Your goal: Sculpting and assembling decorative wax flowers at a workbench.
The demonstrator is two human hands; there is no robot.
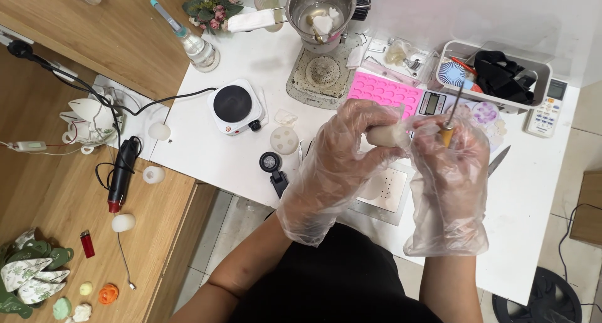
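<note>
Both my hands wear loose clear plastic gloves. My left hand (pixel 342 154) grips a small cream wax piece (pixel 387 135) over the white table (pixel 207 154). My right hand (pixel 451 166) holds a thin metal tool with a yellow-orange handle (pixel 448 132), its shaft pointing up and away. The tool's handle end sits close to the wax piece. Below my hands lies a white perforated square on a metal plate (pixel 390 191).
A pink silicone mould (pixel 384 92), a small digital scale (pixel 433 102), a steel pot on a stand (pixel 320 10), a small white hot plate (pixel 235 107), a white bin of items (pixel 495 75), a remote (pixel 547 113). Wooden side table left with a heat tool (pixel 122 172), lighter (pixel 87 243).
</note>
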